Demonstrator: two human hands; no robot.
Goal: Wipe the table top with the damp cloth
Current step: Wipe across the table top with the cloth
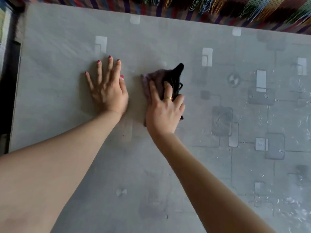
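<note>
1. Nearest to us, both forearms reach out over the table top [168, 190], a grey patterned covering with pale squares; we judge this stance lets us lean weight forward onto the surface.

2. Our left hand [107, 88] lies flat on the table, fingers straight and spread, holding nothing. We take it as a brace: it steadies the body and perhaps keeps the covering from sliding while the other hand works.

3. Just to the right of it, apart and not touching, our right hand [164, 108] presses down on the damp cloth [168, 78]. The fingers curl over the bunched fabric and grip it against the table; a ring shows on one finger.

4. The cloth is dark, purplish on its left part and black towards the right, and it sticks out beyond the fingertips, with a point of fabric poking away from us. Bunching it gives a firm pad to push with, we think.

5. Farthest off, past both hands, a striped, fringed fabric [218, 9] runs along the table's far edge.
</note>
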